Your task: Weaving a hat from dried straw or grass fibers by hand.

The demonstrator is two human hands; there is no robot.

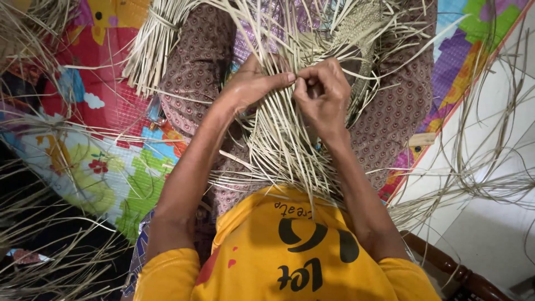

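Head view is looking straight down at a person sitting and working pale, dry straw strips [278, 139] across the lap. These flat, narrow, stiff strips are fanning out in all directions, with some interlaced into a tighter woven patch [365, 30] at the top of the picture. The left hand [251, 83] is lying on the strips with its fingers stretched out flat and pressed together, pointing toward the other hand and touching it at the fingertips. The right hand [323, 95] is curling into a loose fist, its thumb and forefinger pinching a thin strip right where the two hands are meeting. Both forearms are reaching forward from short sleeves of a soft yellow shirt [284, 256] with dark lettering. Under the strips, the knees are spreading beneath a brownish skirt [200, 61] of thin cloth printed with small repeating ovals. A tied bundle [150, 44] of cut strips, blunt at the ends, is resting near the left knee. Everything is sitting on a glossy, brightly coloured mat [106, 145] printed with cartoon shapes in red, blue, green and yellow. Long loose strands [479, 167] are trailing over a smooth white floor [490, 223] on the right, and a turned, polished dark wooden rail [446, 265] is showing at the lower right.
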